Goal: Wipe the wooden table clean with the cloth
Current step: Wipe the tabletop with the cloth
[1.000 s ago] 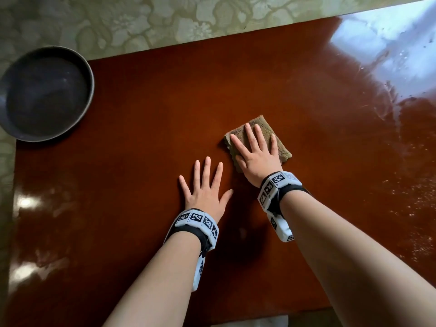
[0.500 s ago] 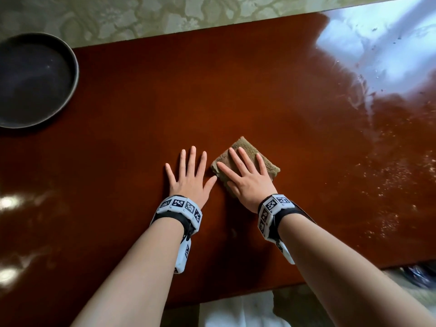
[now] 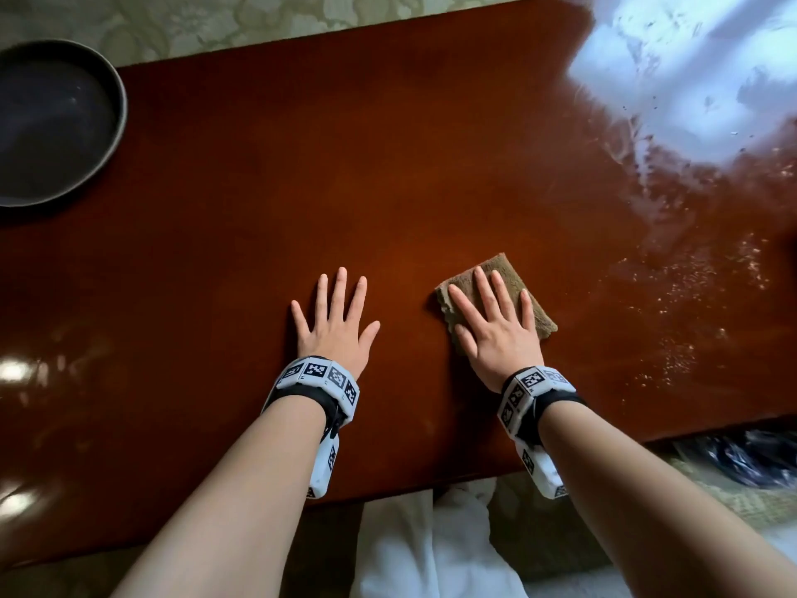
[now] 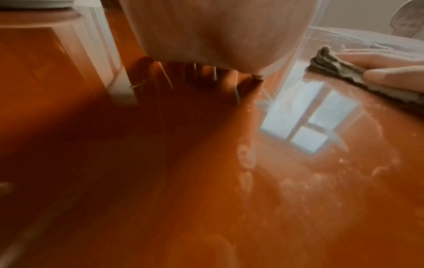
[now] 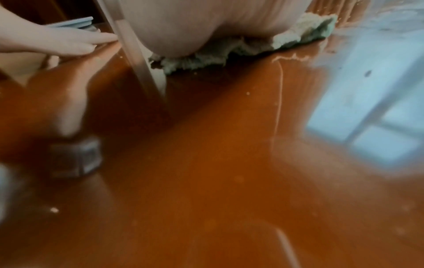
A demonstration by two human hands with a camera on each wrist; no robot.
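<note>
Near the tabletop's [image 3: 388, 144] front edge, right hand [image 3: 496, 334] presses flat-fingered on the cloth [image 3: 534, 304], left hand [image 3: 336, 325] spread empty; crumbs [image 3: 690, 287] at right remain, job judged partway.

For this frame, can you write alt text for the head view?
A right hand presses a folded brown cloth flat on a glossy reddish wooden table, while the left hand rests flat beside it. Pale specks lie to the right; a dark bowl sits far left.
</note>
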